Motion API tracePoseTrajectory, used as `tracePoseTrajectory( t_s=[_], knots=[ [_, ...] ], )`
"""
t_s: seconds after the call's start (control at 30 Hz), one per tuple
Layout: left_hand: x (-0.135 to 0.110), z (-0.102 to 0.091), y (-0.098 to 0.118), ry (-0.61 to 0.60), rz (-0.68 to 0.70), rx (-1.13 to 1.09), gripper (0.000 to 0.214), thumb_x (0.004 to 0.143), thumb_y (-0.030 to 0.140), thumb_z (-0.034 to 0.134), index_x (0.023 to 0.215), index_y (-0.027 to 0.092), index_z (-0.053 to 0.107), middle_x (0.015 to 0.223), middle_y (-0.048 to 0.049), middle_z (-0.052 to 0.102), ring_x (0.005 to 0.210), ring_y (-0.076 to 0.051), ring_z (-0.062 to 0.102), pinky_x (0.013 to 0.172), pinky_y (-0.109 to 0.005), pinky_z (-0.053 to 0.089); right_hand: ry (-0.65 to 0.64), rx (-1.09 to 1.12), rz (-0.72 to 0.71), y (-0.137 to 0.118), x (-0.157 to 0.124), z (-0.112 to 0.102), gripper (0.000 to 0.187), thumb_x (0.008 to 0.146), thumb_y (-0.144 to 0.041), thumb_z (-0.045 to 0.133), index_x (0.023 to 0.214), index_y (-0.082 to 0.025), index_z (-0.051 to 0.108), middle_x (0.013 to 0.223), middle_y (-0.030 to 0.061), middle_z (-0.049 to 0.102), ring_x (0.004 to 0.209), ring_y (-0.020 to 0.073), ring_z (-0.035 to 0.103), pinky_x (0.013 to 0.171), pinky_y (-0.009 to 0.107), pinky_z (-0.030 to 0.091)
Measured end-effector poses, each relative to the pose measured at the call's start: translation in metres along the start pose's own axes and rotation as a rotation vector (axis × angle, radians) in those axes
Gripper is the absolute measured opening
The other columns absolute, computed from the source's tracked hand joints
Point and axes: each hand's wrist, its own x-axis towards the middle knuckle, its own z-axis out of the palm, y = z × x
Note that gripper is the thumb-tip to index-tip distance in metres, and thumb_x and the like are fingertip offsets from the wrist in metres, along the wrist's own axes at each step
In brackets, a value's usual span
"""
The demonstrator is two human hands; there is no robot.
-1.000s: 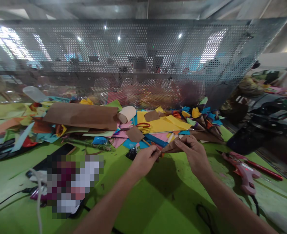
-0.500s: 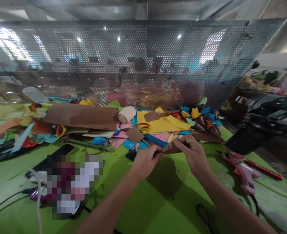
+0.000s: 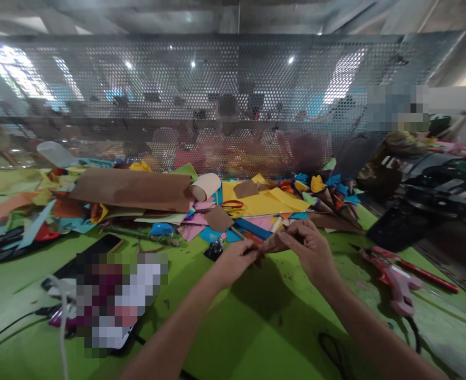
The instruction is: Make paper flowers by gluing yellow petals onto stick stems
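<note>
Both my hands meet over the green table point(image 3: 256, 327), just in front of a heap of coloured paper. My left hand point(image 3: 233, 261) pinches the narrow tip of a brown paper cone point(image 3: 274, 244). My right hand point(image 3: 310, 248) has its fingers curled round the wider end of the same cone, hiding most of it. The cone lies roughly level between the two hands, a little above the tabletop.
Brown paper sheet point(image 3: 133, 187), a tape roll point(image 3: 205, 186), yellow sheets point(image 3: 256, 203), scissors with orange handles point(image 3: 233, 205) and finished cones point(image 3: 331, 198) lie behind my hands. A pink glue gun point(image 3: 395, 279) rests at right. A phone point(image 3: 94, 250) and cables lie at left. A perforated metal screen point(image 3: 233, 100) closes the back.
My hands have tightened on the cone and shifted slightly down and left; the right fingers have curled further round it.
</note>
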Motion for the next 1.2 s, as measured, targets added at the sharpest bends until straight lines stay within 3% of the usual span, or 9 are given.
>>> tracePoseTrajectory(
  t_s=[0.13,0.23,0.37,0.5,0.6,0.73,0.97,1.07,1.2],
  knots=[
    [-0.003,0.005,0.005,-0.125,-0.019,-0.291,0.043,0.087,0.058,0.053,0.092,0.015,0.058,0.079,-0.0041,0.062,0.069,-0.015,0.057,0.068,-0.028,0.044,-0.152,0.005,-0.069,-0.012,-0.005,0.005,0.019,0.08,-0.032,0.069,0.066,-0.022,0.065,0.078,0.0039,0.056,0.079,0.0212,0.055,0.073,0.035,0.044],
    [-0.003,0.011,0.003,-0.137,-0.006,-0.342,0.046,0.084,0.062,0.055,0.08,0.016,0.053,0.067,0.0008,0.052,0.06,-0.011,0.048,0.059,-0.025,0.038,-0.241,0.059,-0.05,-0.014,-0.008,0.008,0.017,0.082,-0.032,0.068,0.069,-0.021,0.068,0.08,0.0048,0.057,0.077,0.0201,0.057,0.068,0.032,0.047],
    [0.0,0.014,-0.002,-0.022,-0.015,-0.275,0.042,0.084,0.057,0.056,0.071,0.018,0.048,0.057,0.005,0.042,0.052,-0.009,0.037,0.051,-0.024,0.026,-0.206,0.121,0.008,-0.009,-0.008,0.006,0.014,0.079,-0.034,0.073,0.086,-0.023,0.068,0.089,0.0049,0.062,0.086,0.0213,0.06,0.075,0.033,0.049],
    [0.003,0.014,-0.001,0.125,-0.012,-0.289,0.037,0.085,0.052,0.053,0.071,0.018,0.05,0.055,0.0039,0.046,0.051,-0.01,0.041,0.052,-0.024,0.03,-0.15,0.325,0.244,-0.008,-0.007,0.006,0.049,0.073,-0.041,0.078,0.116,-0.026,0.058,0.111,0.0069,0.065,0.097,0.0239,0.062,0.083,0.037,0.05],
    [0.004,0.016,0.0,0.185,-0.004,-0.277,0.033,0.087,0.048,0.051,0.072,0.018,0.051,0.057,0.0017,0.052,0.052,-0.011,0.045,0.052,-0.023,0.034,-0.274,0.459,0.354,-0.014,-0.008,0.011,0.044,0.072,-0.044,0.078,0.108,-0.022,0.064,0.094,0.0064,0.071,0.088,0.0244,0.066,0.079,0.036,0.052],
    [0.003,0.02,0.002,0.172,0.036,-0.206,0.029,0.09,0.043,0.048,0.08,0.018,0.055,0.06,0.001,0.056,0.051,-0.011,0.047,0.05,-0.022,0.035,-0.362,0.566,0.398,-0.018,-0.012,0.018,0.03,0.074,-0.04,0.076,0.098,-0.022,0.071,0.078,0.0038,0.072,0.066,0.0205,0.064,0.062,0.033,0.053],
    [0.001,0.02,0.003,0.106,0.018,-0.162,0.031,0.091,0.046,0.047,0.079,0.018,0.055,0.056,0.0029,0.053,0.048,-0.01,0.046,0.048,-0.022,0.033,-0.243,0.509,0.43,-0.01,-0.01,0.015,0.026,0.066,-0.031,0.081,0.088,-0.02,0.073,0.08,0.0034,0.075,0.067,0.017,0.064,0.063,0.029,0.052],
    [0.001,0.019,-0.001,0.103,0.026,-0.099,0.034,0.09,0.047,0.049,0.07,0.019,0.051,0.053,0.0039,0.049,0.048,-0.01,0.044,0.048,-0.022,0.032,-0.232,0.606,0.481,-0.01,-0.01,0.015,0.032,0.059,-0.03,0.087,0.086,-0.022,0.071,0.082,0.0031,0.076,0.073,0.0199,0.069,0.069,0.033,0.056],
    [0.001,0.019,-0.004,0.059,0.052,-0.035,0.038,0.09,0.048,0.049,0.065,0.019,0.047,0.053,0.0042,0.047,0.048,-0.01,0.042,0.047,-0.022,0.03,-0.274,0.619,0.558,-0.01,-0.012,0.015,0.028,0.059,-0.036,0.087,0.074,-0.018,0.072,0.069,0.0034,0.075,0.06,0.0194,0.068,0.064,0.034,0.058]
  ],
)
